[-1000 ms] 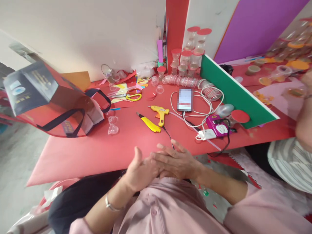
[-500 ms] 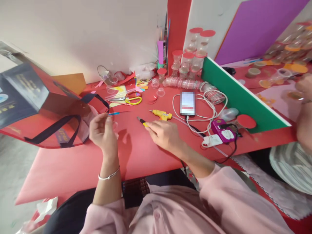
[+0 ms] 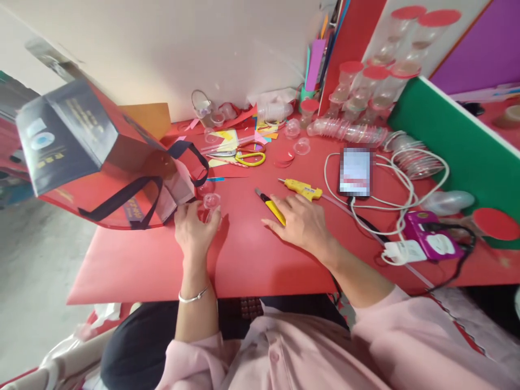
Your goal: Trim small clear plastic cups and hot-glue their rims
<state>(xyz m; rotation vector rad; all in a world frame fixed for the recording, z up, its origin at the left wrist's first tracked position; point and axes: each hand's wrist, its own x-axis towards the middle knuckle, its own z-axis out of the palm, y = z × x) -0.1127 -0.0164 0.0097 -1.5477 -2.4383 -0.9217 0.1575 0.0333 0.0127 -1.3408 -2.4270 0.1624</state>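
Note:
On the red tabletop point(image 3: 244, 254), my left hand point(image 3: 195, 230) is beside some small clear plastic cups point(image 3: 212, 201). Its thumb and fingers are apart, with the thumb overlapping the nearest cup; whether it touches that cup I cannot tell. Fingers spread, my right hand point(image 3: 304, 223) rests palm down on the table. The yellow-and-black utility knife point(image 3: 276, 212) lies by its thumb and fingers, not gripped, with its tip pointing away to the left. Just beyond that hand is a yellow glue gun point(image 3: 301, 188).
A red and dark-blue bag point(image 3: 122, 162) stands at left. Scissors point(image 3: 252, 157) and paper scraps lie further back. At right are a phone point(image 3: 355, 172), looped white cable, a purple power adapter point(image 3: 430, 235), stacked clear cups point(image 3: 349, 131) and a green divider point(image 3: 442, 127).
My right hand has let go of the utility knife and spread its fingers. My left hand has lowered towards the clear cups. The view has shifted, so the table's things appear further right.

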